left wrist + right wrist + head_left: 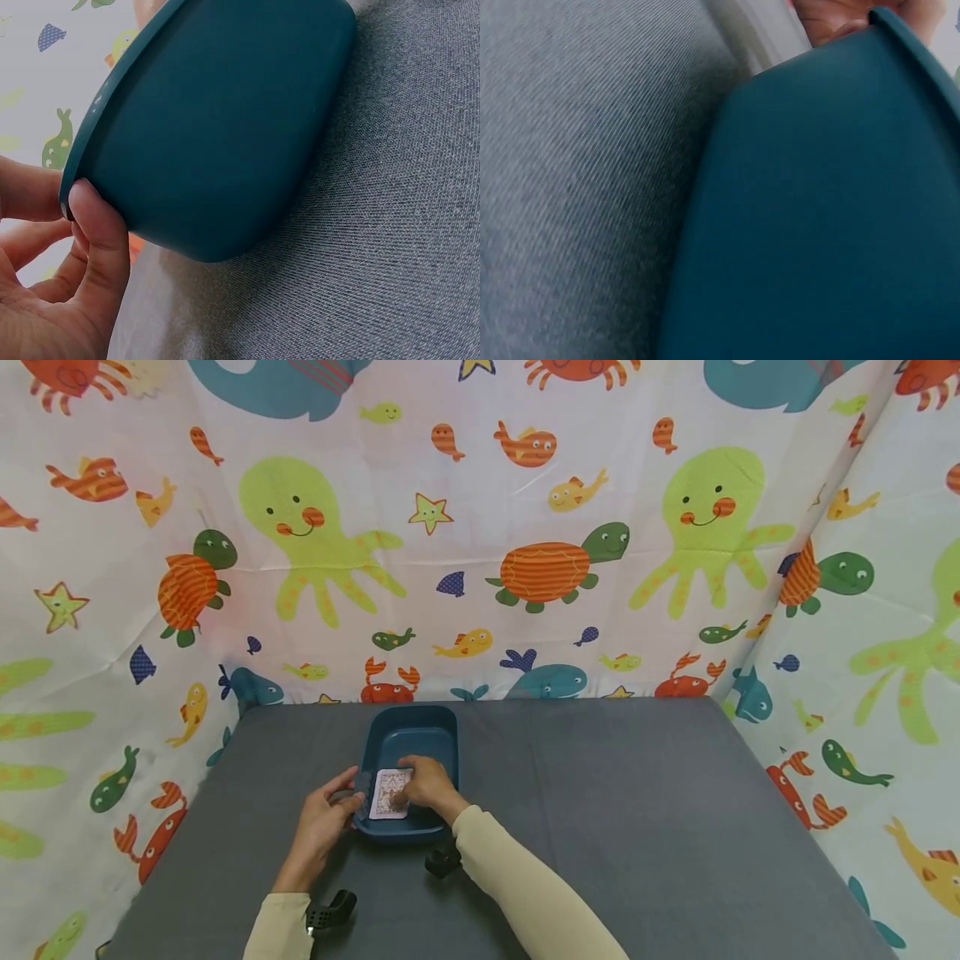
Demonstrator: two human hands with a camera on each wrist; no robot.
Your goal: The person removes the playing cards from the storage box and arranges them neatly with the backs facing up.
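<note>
A playing card [389,794] with a red-and-white patterned face toward the head camera is within the blue tray [409,718], near its left side. Whether it is one card or a stack is too small to tell. My right hand [430,783] reaches into the tray from the right and holds the card at its right edge; the fingers' far sides are hidden. At the tray's left rim, my left hand [321,818] grips the edge. The left wrist view shows its thumb [101,229] outside the tray wall [217,127], with fingers across the rim.
A grey cloth [645,810] covers the table around the tray. Behind and at both sides hangs a white curtain [465,485] printed with sea animals. Each wrist bears a small black camera, one on the left wrist [332,911] and one by the right wrist [442,862].
</note>
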